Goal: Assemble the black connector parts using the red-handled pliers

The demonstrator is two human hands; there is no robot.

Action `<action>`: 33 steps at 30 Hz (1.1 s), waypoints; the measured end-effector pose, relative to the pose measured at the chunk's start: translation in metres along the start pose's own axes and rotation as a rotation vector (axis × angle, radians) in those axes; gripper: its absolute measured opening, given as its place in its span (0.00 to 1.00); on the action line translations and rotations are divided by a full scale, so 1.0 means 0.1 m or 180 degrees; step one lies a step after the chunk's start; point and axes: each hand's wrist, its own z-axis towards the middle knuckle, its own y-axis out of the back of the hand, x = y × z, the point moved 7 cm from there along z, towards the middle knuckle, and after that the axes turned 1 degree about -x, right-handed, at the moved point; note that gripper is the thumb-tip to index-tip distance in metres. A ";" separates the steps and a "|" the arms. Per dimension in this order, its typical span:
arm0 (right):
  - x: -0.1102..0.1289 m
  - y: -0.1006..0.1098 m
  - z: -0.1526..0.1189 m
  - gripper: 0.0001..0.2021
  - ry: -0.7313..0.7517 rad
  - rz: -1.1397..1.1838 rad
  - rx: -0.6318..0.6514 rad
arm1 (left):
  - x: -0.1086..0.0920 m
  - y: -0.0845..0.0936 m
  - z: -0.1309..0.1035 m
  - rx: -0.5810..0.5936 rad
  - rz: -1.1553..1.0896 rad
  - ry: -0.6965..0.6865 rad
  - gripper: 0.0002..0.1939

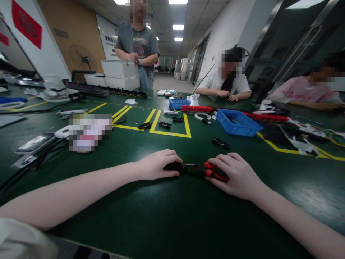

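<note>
My left hand [159, 164] is closed around a small black part [174, 166], mostly hidden by the fingers. My right hand [235, 174] grips pliers [217, 174] with red and black handles. Their metal jaws point left and meet the end of the black part; whether they bite on it I cannot tell. Both hands are low over the dark green table [172, 216]. Just beyond my right hand lies a black piece [221, 142]. Three small black pieces, one of them a ribbed-looking piece [165, 125], lie farther off by the yellow tape marks.
A blue bin [238, 124] and a smaller blue bin [179, 103] stand beyond the hands, with a red strip [198, 108] near them. A blurred-out phone-like object [90, 133] and cables [48, 154] lie left. White boxes [121, 73] and three other people are around the table.
</note>
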 end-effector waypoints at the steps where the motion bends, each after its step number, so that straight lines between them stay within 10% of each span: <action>1: 0.00 0.00 0.00 0.18 0.0000 -0.0004 0.0003 | 0.01 0.00 0.00 -0.0001 -0.0020 0.0008 0.17; 33: -0.01 -0.02 -0.02 0.18 0.0019 0.0203 -0.0028 | -0.03 0.01 0.02 0.0059 -0.0028 -0.0025 0.13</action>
